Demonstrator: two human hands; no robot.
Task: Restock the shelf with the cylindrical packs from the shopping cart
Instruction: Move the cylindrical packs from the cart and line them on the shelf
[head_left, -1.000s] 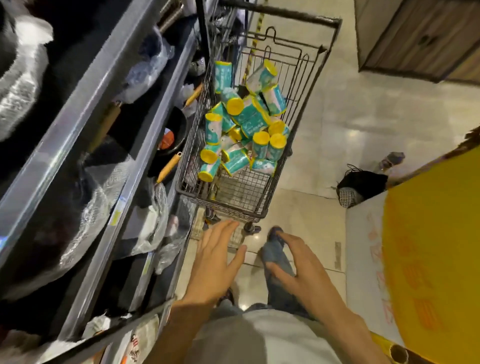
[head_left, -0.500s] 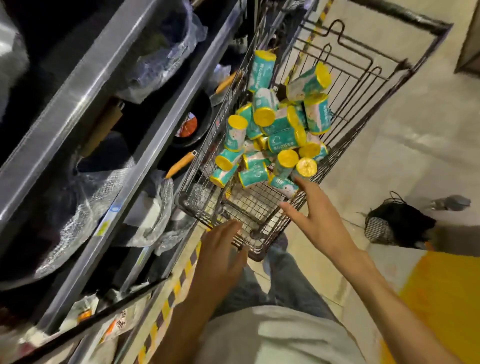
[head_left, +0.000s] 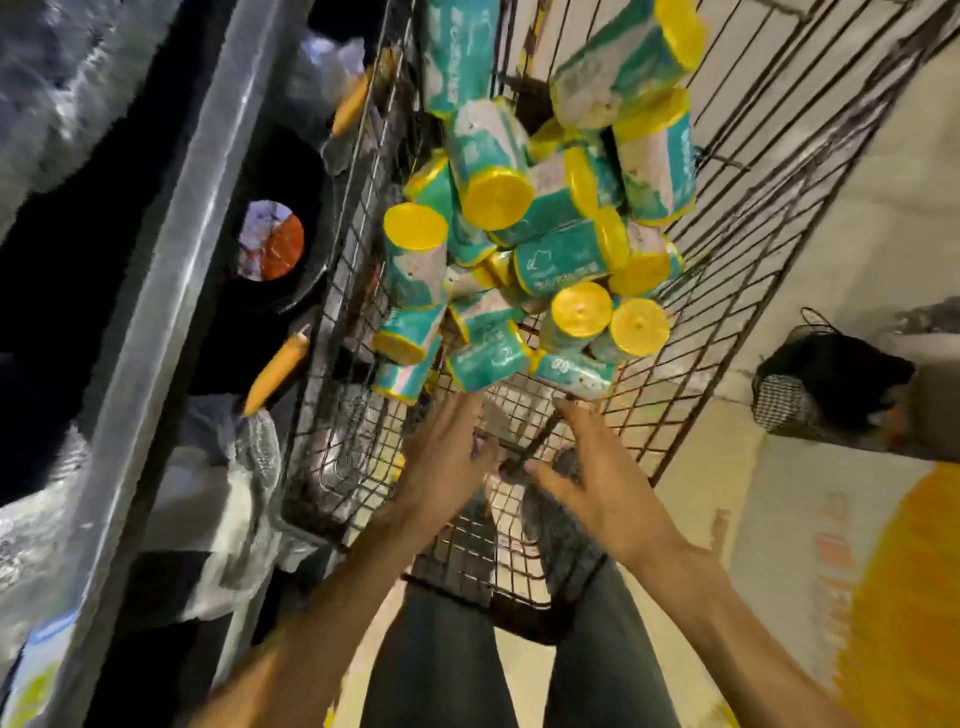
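Both hands — left hand (head_left: 447, 457), right hand (head_left: 597, 478) — reach into the wire cart (head_left: 737, 218) with fingers spread, holding nothing. The packs (head_left: 524, 234), teal cylinders with yellow ends, lie heaped at 12 o'clock; the steel shelf (head_left: 171, 291) runs at 9.

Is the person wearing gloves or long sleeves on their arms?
No. The left hand and right hand are both bare, with no gloves, rings or watch showing. Both forearms are bare too, so no sleeves reach them. The picture is a bit blurry.

Shopping cart (head_left: 737, 260) at centre, cylindrical packs (head_left: 524, 234) heaped inside toward 12 o'clock. Shelf (head_left: 171, 291) alongside at 9. Left hand (head_left: 441, 462) and right hand (head_left: 597, 478) over cart's near end, at 6. Basket (head_left: 826, 384) at 3
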